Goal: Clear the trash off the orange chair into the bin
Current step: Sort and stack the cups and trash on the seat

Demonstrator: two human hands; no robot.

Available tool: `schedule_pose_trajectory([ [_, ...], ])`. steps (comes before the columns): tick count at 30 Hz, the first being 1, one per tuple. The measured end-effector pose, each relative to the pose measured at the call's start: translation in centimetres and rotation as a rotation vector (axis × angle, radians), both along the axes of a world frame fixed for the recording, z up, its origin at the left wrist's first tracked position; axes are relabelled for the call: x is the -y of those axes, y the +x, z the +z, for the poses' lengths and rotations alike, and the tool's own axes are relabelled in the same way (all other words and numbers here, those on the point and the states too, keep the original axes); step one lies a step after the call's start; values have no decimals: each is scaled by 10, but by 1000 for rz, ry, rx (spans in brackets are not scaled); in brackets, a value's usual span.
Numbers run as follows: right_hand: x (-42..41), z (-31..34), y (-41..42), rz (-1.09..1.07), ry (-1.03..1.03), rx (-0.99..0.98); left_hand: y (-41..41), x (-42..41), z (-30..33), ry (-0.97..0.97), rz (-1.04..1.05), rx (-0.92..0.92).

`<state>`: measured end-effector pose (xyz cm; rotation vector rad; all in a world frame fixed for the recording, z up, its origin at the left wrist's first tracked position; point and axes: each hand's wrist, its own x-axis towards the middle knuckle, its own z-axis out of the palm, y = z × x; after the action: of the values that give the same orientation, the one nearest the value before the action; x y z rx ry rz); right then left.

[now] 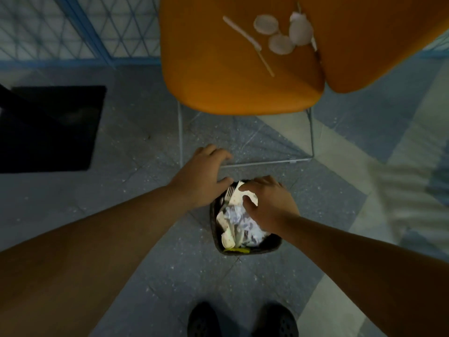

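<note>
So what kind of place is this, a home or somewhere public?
Probably a public eating or waiting area: speckled tiled floor, an orange chair on a wire frame, and disposable cutlery and lids left on it.

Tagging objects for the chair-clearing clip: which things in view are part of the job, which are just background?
Job:
- orange chair
- white lids and plastic utensil on its seat
- bin, holding crumpled paper
- fork and white scrap under the right hand
- left hand, beside the bin

Background:
- black mat
- blue grid panel
- black shoes

Smooth matt orange chair (233,76) — thin metal legs (180,135), speckled floor (145,190).
</note>
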<state>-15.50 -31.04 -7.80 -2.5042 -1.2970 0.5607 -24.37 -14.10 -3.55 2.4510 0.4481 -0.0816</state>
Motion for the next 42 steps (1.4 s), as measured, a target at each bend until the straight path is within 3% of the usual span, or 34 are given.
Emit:
schedule_pose_trajectory([
  [7,-53,100,52,-57,172,59,49,-53,103,126,-23,-14],
  [13,-86,145,121,-83,180,176,103,-88,139,202,61,94],
  [18,-101,128,189,-146,151,198,139,-97,104,164,172,228],
  [25,-139,82,286,-254,188,76,233,-118,64,86,223,75],
  [28,-162,70,328,-300,171,114,281,-134,51,51,230,32],
  [33,-199,54,394,-401,178,59,359,-162,38,86,219,-15],
  [36,-212,48,420,-448,91,85,397,-176,25,90,210,-72],
  [42,-228,35,447,-307,-104,27,445,-188,-3,72,164,-178],
])
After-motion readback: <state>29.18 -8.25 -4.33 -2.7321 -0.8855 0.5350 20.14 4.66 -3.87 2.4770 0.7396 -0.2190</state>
